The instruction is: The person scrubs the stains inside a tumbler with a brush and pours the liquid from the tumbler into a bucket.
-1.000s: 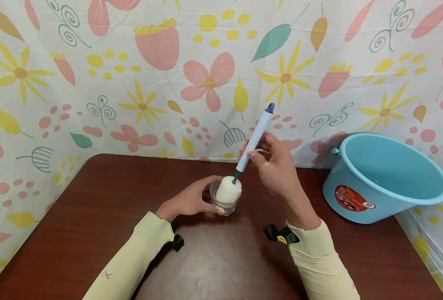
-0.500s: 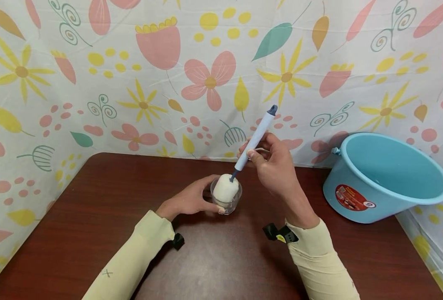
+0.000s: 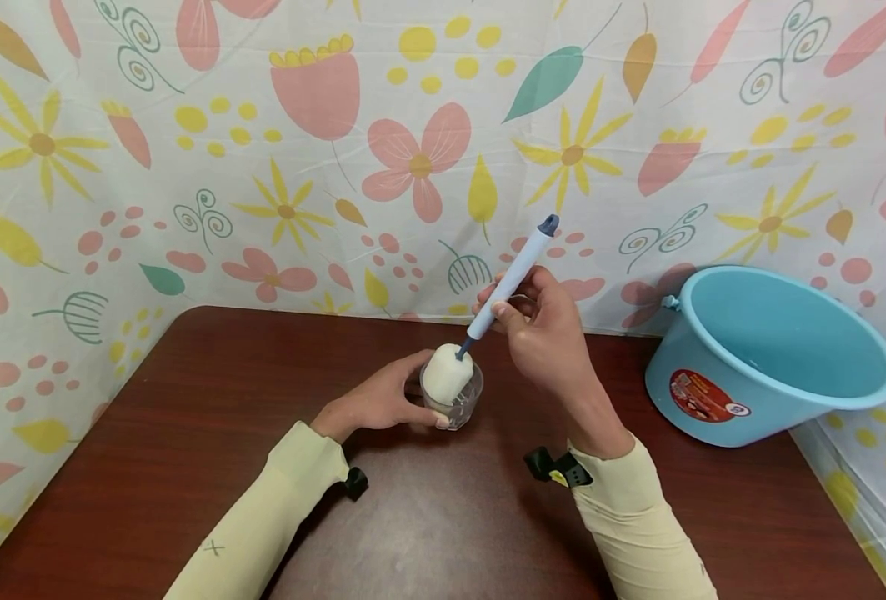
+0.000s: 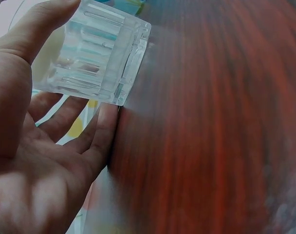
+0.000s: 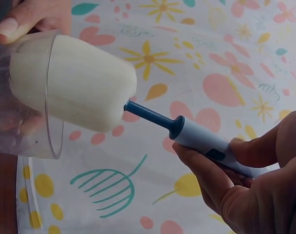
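Note:
A clear cup [image 3: 470,408] with ribbed sides is held by my left hand [image 3: 378,400], the thumb along its near side. In the left wrist view, the cup's thick base [image 4: 126,63] appears close to the tabletop; whether they touch I cannot tell. Partly inside the cup is the white sponge head [image 5: 84,83] of a cup brush, leaning against the cup's left wall in the head view. My right hand [image 3: 551,337] pinches the brush's pale blue handle [image 3: 513,279] between thumb and fingers. A dark blue stem [image 5: 150,115] joins handle and sponge. The handle tilts up and right.
A light blue bucket [image 3: 713,354] with a red label stands at the right of the dark wooden table [image 3: 187,433]. Behind the table hangs a white cloth [image 3: 412,242] with a flower print.
The sponge head has shifted left inside the cup. The brush's top end has moved slightly right and down, so the handle leans more. My left hand and the cup stay nearly still.

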`<state>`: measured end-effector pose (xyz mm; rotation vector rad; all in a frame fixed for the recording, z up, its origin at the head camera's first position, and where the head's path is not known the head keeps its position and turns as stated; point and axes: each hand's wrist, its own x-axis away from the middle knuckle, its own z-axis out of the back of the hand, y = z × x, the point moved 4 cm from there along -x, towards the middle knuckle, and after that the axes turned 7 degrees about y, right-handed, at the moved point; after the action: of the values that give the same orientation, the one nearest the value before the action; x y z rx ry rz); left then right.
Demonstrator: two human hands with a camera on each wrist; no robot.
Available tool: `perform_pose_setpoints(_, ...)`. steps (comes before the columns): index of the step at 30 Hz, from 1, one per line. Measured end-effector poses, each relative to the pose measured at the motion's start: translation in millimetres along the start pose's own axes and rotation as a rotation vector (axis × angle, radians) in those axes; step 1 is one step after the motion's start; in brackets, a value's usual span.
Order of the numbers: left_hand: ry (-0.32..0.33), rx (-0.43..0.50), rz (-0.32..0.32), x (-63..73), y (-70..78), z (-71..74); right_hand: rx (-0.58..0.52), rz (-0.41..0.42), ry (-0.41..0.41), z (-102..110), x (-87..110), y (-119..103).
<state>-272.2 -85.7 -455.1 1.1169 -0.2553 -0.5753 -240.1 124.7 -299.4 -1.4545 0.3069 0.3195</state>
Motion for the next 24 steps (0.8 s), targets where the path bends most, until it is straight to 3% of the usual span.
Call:
perform_pose_setpoints(6, -0.005, 0.002, 0.009, 0.6, -0.5, 0.3, 0.073, 0.072, 0.031, -1.4, 0.1, -2.3)
perform_pose_setpoints(11, -0.011, 0.016, 0.006, 0.7, -0.1, 0.2, 0.155, 0.186, 0.024, -5.1, 2.3, -7.6)
perform_pose_setpoints(24, -0.009, -0.003, -0.004, 0.6, 0.8, 0.3, 0.256, 0.446, -0.127, -16.4, 13.1, -20.3)
